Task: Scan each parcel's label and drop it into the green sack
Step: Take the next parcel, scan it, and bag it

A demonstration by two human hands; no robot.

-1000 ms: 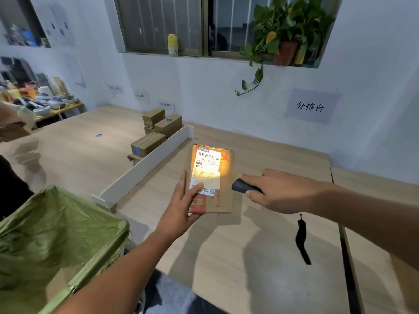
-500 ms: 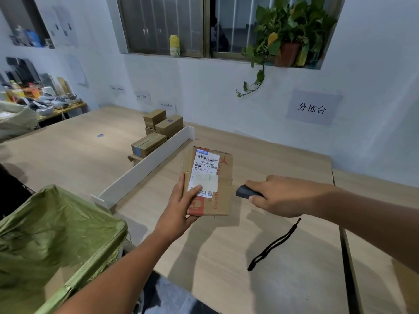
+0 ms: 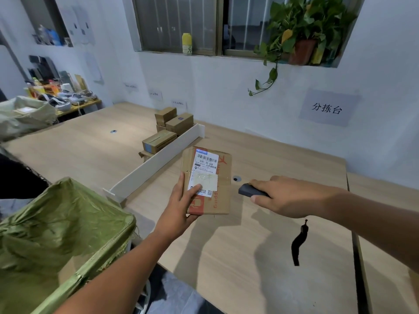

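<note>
Cardboard parcel (image 3: 207, 182), white barcode label (image 3: 204, 172) up, red print below.

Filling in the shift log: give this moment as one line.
left hand: holds parcel, label up | right hand: holds scanner, aimed at parcel | green sack: open, lower left

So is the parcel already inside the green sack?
No, the parcel is held above the table by the left hand, label up, while the green sack sits off to the left.
</note>
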